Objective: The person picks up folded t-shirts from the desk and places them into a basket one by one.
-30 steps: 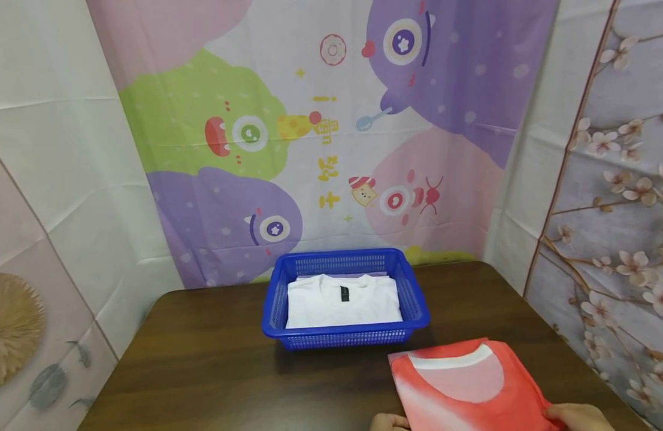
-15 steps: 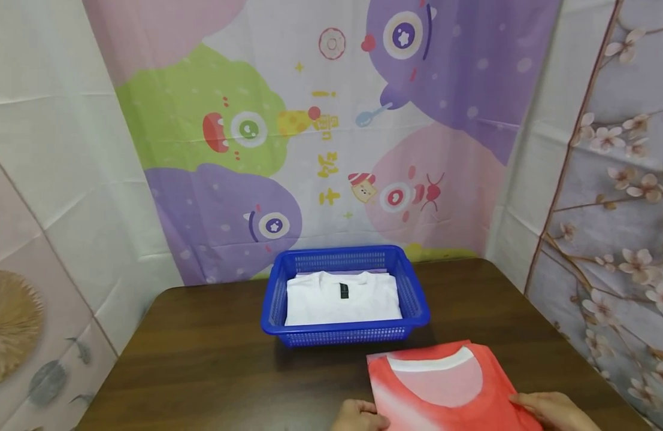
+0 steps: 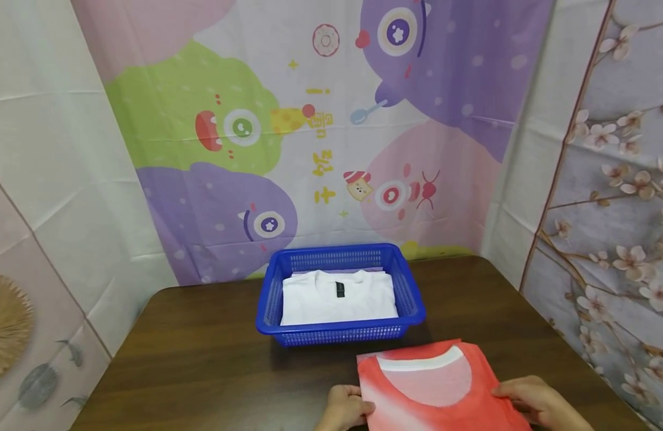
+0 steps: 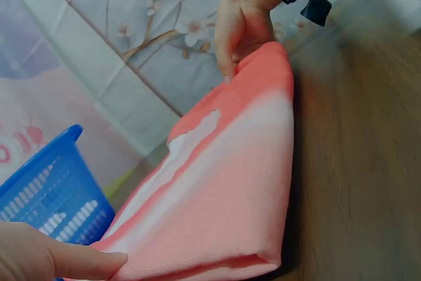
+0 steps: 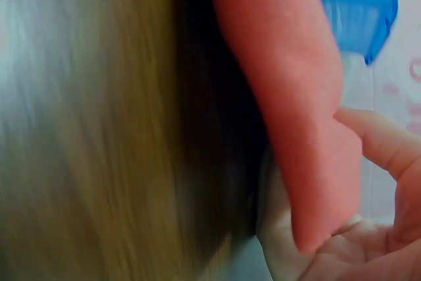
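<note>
A folded red shirt (image 3: 428,389) with a white collar band lies at the table's near edge, right of centre. My left hand (image 3: 348,408) pinches its left edge, thumb on top (image 4: 85,262). My right hand (image 3: 525,400) grips the right edge, thumb over the fabric and fingers beneath (image 5: 375,146). In the left wrist view the red shirt (image 4: 223,189) rises off the wood on the right hand's side, with the right hand (image 4: 242,27) at its far corner. Behind it stands a blue basket (image 3: 412,287) holding a folded white shirt (image 3: 339,298).
The dark wooden table (image 3: 202,359) is hemmed in by a cartoon-printed cloth wall (image 3: 309,131) at the back and a blossom-printed cloth (image 3: 611,209) on the right. The basket (image 4: 46,195) stands just beyond the red shirt's far edge.
Both hands have carried the red shirt leftward across the near table edge, and more of each hand now shows. The basket and the white shirt have stayed put.
</note>
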Action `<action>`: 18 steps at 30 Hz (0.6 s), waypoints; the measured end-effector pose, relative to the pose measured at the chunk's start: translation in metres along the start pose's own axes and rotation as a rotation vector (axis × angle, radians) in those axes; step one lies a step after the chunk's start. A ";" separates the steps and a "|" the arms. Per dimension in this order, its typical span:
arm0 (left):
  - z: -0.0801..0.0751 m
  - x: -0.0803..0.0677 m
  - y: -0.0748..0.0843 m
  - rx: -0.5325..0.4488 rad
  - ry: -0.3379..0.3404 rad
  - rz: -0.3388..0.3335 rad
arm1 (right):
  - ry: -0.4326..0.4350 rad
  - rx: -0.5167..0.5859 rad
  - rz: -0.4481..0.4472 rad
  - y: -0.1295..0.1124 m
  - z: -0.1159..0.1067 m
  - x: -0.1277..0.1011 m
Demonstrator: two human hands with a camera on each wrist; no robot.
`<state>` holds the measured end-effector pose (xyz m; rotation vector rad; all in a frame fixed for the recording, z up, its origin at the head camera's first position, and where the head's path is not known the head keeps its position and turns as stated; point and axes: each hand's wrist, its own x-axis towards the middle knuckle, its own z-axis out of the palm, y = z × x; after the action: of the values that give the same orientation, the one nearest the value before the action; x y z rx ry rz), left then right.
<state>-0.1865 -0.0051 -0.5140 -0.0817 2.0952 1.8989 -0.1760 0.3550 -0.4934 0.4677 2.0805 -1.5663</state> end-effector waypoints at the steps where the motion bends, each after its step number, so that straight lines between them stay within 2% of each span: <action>1: -0.005 -0.001 -0.001 -0.002 -0.002 0.004 | 0.012 -0.004 -0.001 -0.002 0.006 0.001; 3: -0.015 -0.005 -0.003 -0.006 -0.011 0.006 | 0.026 -0.006 -0.005 -0.005 0.017 0.002; 10: -0.052 -0.017 -0.008 0.039 -0.012 -0.055 | -0.076 -0.002 -0.111 -0.013 0.050 0.000; 18: -0.089 -0.027 -0.010 0.041 0.007 -0.074 | -0.093 -0.003 -0.164 -0.024 0.090 0.002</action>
<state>-0.1747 -0.0977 -0.5103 -0.1554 2.1043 1.8151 -0.1746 0.2614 -0.4951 0.2222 2.0943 -1.6433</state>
